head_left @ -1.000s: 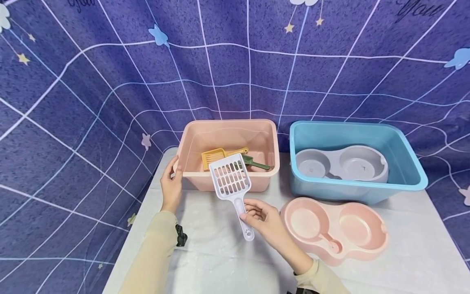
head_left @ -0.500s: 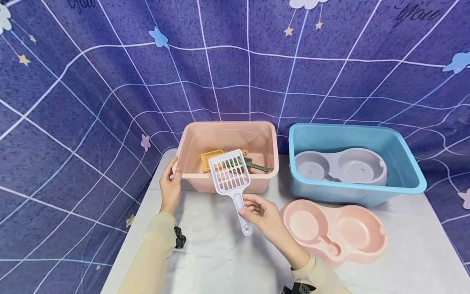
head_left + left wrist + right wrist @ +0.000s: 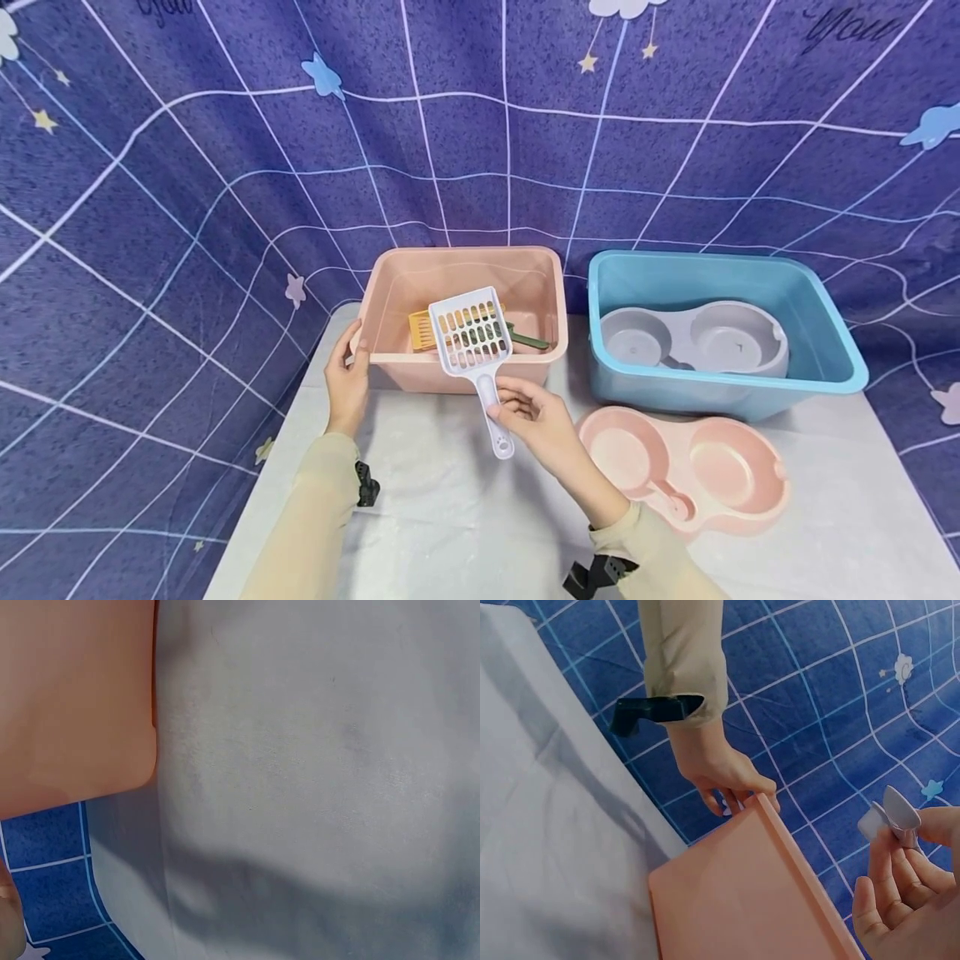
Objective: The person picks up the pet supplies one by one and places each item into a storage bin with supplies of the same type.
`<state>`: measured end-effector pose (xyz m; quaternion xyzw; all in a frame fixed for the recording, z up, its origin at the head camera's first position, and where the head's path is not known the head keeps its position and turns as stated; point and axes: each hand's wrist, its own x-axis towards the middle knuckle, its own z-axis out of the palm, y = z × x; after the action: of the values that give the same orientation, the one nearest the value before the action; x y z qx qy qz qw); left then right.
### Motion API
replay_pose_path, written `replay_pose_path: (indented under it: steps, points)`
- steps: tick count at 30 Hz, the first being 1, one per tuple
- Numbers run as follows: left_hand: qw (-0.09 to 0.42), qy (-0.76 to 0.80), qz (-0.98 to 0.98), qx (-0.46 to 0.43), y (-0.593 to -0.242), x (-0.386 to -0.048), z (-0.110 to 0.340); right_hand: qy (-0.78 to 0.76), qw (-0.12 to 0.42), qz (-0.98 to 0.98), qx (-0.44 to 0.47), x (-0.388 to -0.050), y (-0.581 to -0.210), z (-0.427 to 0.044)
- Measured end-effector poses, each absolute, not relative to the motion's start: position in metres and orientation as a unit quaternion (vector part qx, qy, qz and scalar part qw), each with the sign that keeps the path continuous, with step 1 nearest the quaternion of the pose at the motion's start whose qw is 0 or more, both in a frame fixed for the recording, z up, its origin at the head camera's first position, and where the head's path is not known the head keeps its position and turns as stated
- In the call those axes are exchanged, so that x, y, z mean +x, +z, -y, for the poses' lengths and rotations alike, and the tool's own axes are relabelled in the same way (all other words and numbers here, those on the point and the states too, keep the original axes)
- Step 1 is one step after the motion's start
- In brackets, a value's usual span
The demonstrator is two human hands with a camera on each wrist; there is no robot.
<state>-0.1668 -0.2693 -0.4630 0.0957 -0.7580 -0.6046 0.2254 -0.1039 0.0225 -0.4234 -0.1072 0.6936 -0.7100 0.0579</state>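
My right hand (image 3: pixel 538 421) pinches the handle of a pale lavender slotted litter scoop (image 3: pixel 487 385). The scoop's head is raised over the front rim of a pink litter box (image 3: pixel 450 377). In the right wrist view the scoop handle (image 3: pixel 901 808) shows end-on between thumb and fingers. My left hand (image 3: pixel 347 387) grips the front left corner of the box rim, thumb and fingers on either side, also seen in the right wrist view. Inside the box lie a yellow slotted scoop (image 3: pixel 422 332) and a green scoop (image 3: pixel 531 339), both partly hidden behind the lavender one.
Right of the pink box stands a blue litter box (image 3: pixel 675 388) holding a grey double pet bowl (image 3: pixel 682 329). In front of it a pink double pet bowl (image 3: pixel 681 467) lies on the white-covered table (image 3: pixel 435 517). A blue patterned curtain (image 3: pixel 480 125) hangs behind and at the left.
My right hand has moved slightly up and away with the lavender scoop, whose head now lies further over the pink box. The left hand keeps its place on the rim.
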Motion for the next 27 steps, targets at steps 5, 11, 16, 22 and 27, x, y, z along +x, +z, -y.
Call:
replay_pose_path:
  steps: [5,11,16,22,27]
  points:
    - [0.223,-0.601,0.760,0.102,-0.464,-0.165,0.269,-0.717,0.047,-0.688,-0.103,-0.108,-0.424,-0.020]
    - [0.226,-0.606,0.756,0.099,-0.463,-0.165,0.270,-0.722,0.036,-0.684,-0.100,-0.116,-0.422,-0.016]
    - [0.230,-0.607,0.756,0.091,-0.462,-0.167,0.270,-0.724,0.033,-0.681,-0.107,-0.123,-0.417,-0.014]
    - [0.230,-0.603,0.758,0.093,-0.463,-0.166,0.270,-0.720,0.033,-0.685,-0.108,-0.128,-0.415,-0.013]
    - [0.230,-0.602,0.759,0.096,-0.463,-0.165,0.269,-0.715,0.030,-0.690,-0.109,-0.134,-0.415,-0.013]
